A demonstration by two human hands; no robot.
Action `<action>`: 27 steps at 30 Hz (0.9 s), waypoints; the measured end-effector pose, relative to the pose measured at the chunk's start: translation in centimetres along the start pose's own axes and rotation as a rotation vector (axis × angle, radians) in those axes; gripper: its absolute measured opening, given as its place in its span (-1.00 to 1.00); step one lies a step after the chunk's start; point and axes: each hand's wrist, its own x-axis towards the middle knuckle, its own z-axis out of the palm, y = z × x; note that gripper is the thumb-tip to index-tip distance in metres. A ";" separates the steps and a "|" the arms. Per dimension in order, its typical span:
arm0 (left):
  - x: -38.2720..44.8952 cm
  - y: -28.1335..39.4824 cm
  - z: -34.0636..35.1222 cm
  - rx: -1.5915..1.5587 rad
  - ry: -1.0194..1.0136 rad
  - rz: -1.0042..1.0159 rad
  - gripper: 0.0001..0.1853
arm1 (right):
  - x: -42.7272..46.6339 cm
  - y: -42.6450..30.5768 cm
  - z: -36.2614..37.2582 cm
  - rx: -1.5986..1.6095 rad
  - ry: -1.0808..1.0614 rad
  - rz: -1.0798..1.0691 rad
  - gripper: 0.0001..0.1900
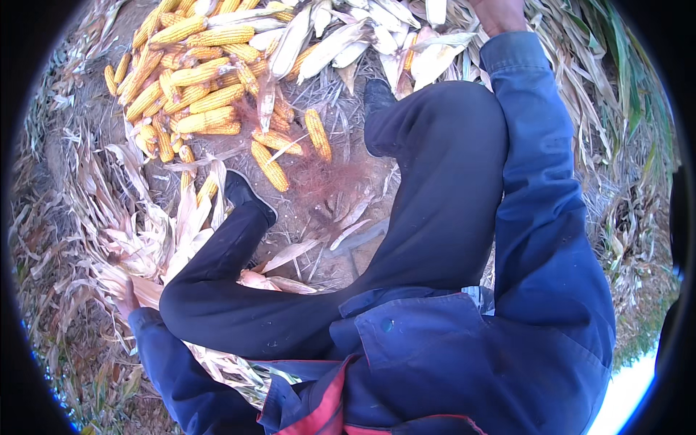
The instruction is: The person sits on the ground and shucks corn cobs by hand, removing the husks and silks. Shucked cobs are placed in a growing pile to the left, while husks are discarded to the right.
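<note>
My left hand [126,300] is low at the left, beside my bent knee. Pale dry corn husks [142,291] lie against its thumb; its other fingers are hard to make out, so a grip on them is uncertain. At the top edge, only the wrist and heel of my right hand [497,16] show, close to unhusked ears of corn [435,62]. Its fingers are cut off by the frame. Between my feet and the upper left lies a heap of bare yellow corn cobs [190,98]. A few loose cobs [270,166] rest nearer my shoes.
My left shoe [250,193] stands beside the husk pile, and my right shoe [379,98] is near the unhusked ears. Reddish corn silk [331,176] litters the soil between them. Dry stalks and leaves [587,109] cover the ground at right.
</note>
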 end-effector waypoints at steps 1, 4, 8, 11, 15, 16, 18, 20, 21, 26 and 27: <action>-1.6 -0.7 1.4 -0.081 -0.061 0.038 0.40 | -1.1 2.4 -2.6 -0.061 0.091 -0.012 -0.64; -3.4 -0.7 1.4 -0.086 -0.236 0.097 0.07 | -7.6 15.2 -11.0 -0.208 0.291 0.499 -0.67; -4.3 8.8 0.7 -0.735 -0.484 -0.049 -0.43 | -25.4 39.1 -23.1 -1.072 -0.049 0.596 -0.58; -7.2 16.7 -2.1 -0.659 -0.681 0.249 -0.48 | -34.8 43.4 -22.2 -1.011 -0.331 0.586 -0.63; -16.9 29.9 -6.9 -0.456 -0.663 0.871 -0.53 | -32.3 36.4 -16.4 -1.002 0.141 0.613 -0.73; -18.7 31.6 -6.5 -0.425 -0.736 0.910 -0.52 | -29.6 33.3 -15.8 -0.973 0.229 0.563 -0.75; -20.9 33.6 -5.6 -0.312 -0.884 0.972 -0.51 | -25.4 29.6 -16.2 -0.958 0.361 0.488 -0.77; -21.6 34.3 -4.9 -0.076 -0.977 1.043 -0.47 | -21.4 30.1 -18.5 -1.155 0.385 0.278 -0.75; -22.1 34.3 -4.7 -0.027 -0.982 1.061 -0.46 | -19.9 30.8 -19.9 -1.330 0.357 0.099 -0.73; -21.0 33.8 -3.7 -0.096 -0.962 1.034 -0.45 | -14.1 32.9 -22.6 -1.790 0.185 0.265 -0.55; -21.0 33.6 -3.9 -0.103 -0.942 1.018 -0.46 | -13.2 32.5 -22.3 -1.791 0.121 0.271 -0.49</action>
